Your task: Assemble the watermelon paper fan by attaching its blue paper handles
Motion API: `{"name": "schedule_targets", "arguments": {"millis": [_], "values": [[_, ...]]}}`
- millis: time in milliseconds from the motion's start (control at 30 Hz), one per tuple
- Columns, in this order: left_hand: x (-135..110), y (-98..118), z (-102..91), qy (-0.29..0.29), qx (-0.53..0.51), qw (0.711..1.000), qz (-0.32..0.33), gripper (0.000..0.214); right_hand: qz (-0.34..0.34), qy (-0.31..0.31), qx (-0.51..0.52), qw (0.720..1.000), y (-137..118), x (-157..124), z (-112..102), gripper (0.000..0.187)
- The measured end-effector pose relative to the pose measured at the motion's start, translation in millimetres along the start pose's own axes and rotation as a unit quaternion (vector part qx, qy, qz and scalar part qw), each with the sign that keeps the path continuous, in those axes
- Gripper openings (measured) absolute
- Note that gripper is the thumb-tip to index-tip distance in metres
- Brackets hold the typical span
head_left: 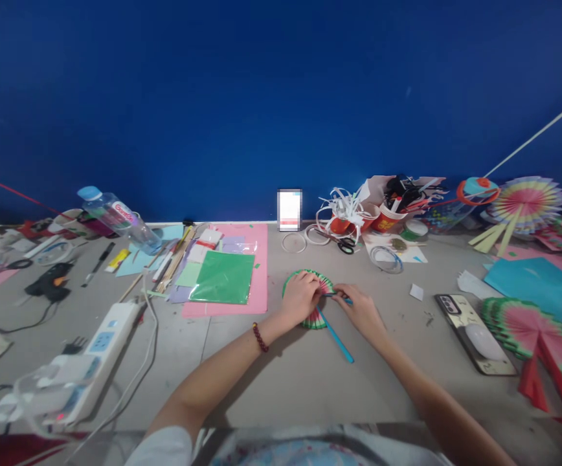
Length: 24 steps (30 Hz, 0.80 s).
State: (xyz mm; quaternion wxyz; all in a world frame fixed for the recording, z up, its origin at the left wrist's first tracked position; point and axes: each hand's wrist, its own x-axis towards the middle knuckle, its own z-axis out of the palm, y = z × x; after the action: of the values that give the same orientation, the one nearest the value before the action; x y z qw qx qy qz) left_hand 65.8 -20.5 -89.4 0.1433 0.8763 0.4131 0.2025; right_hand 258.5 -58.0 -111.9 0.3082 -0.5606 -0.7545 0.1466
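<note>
A round pleated paper fan [314, 320], pink with a green edge, lies flat on the grey table in front of me. My left hand [302, 295] rests over its upper left part, fingers curled down and gripping it near the centre. My right hand [361, 310] is at the fan's right edge, thumb and fingers pinching a narrow blue paper strip [329, 295] that reaches in toward the middle. A second blue strip [340, 342] slants from the centre down to the right, its far end on the table. My fingers partly hide the fan's centre.
Plastic-wrapped green paper [225, 277] lies left of the fan. A power strip [103, 349] and a bottle [120, 217] are further left. Scissors [346, 246] and cups [388, 219] stand behind. A phone [472, 336] bearing a white mouse and another fan [536, 330] lie right.
</note>
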Motion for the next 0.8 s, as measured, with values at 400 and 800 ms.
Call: {"name": "schedule_targets", "arguments": {"millis": [400,800], "values": [[-0.4,2.2,-5.5,0.005,-0.015,1.0,0.003,0.009,-0.038,0.005,-0.002,0.999,2.5,6.4,-0.8,0.02],[0.2,6.0,-22.4,0.13,-0.007,0.988,0.078,0.011,-0.139,0.094,-0.115,0.979,-28.7,13.9,-26.8,0.02]]}}
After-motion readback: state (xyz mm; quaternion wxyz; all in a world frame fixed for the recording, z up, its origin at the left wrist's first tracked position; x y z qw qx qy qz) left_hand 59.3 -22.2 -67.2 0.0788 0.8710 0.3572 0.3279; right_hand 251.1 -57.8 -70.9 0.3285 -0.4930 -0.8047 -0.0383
